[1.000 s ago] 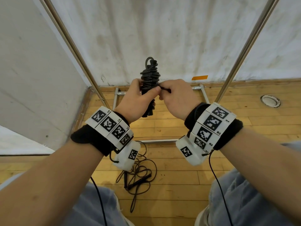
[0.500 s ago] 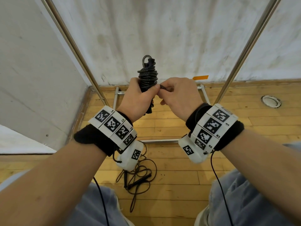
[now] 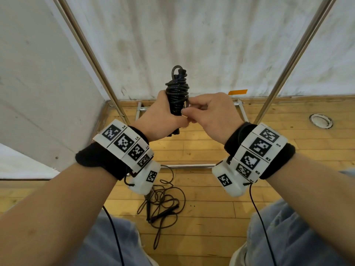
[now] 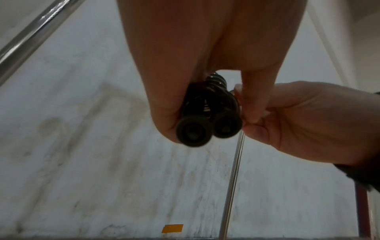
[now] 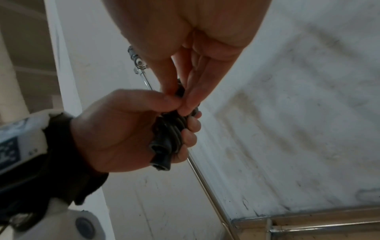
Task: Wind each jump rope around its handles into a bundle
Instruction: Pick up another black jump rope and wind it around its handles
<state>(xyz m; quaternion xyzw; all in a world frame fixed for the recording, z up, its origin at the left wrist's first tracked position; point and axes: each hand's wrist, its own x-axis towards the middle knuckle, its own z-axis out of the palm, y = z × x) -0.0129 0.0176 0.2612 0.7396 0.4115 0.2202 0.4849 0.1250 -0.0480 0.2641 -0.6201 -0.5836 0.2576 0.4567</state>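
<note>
Black rubbery-plastic cord wound tight round two black plastic handles, forming upright jump rope bundle (image 3: pixel 177 95); held mid-air at 12 o'clock in head view, well above wooden plank floor (image 3: pixel 207 192). Likely light, cord springy and somewhat slick, so coils probably want to unwind if loose end not tucked. Best hold judged at lower handle stubs below coils, squeezing both handles together; loose cord end pinched close to wrap for tucking.

Left hand (image 3: pixel 163 120) curled round lower part of bundle, thumb and fingers wrapped over handles and lower coils; left wrist view shows two round handle end caps side by side (image 4: pixel 207 128) poking out below grip. Right hand (image 3: pixel 209 114) at 3 o'clock of bundle, fingertips (image 5: pixel 186 104) pinched on a strand of cord at mid-bundle, touching left thumb. Whether strand is rope's loose end or a coil: cannot tell.

Look: glossy dark coils stacked neatly, small loop sticking out at top (image 3: pixel 175 70), handle tips just visible under left hand.

Second black jump rope (image 3: pixel 163 206) lying loose and tangled on floor at 6 o'clock, between knees in pale blue jeans, handles crossed, not yet wound. Step judged: securing end of first bundle. Risk: end slipping, coils springing loose.

Chrome metal frame tubes (image 3: pixel 92 60) slanting either side, white stained wall behind.
</note>
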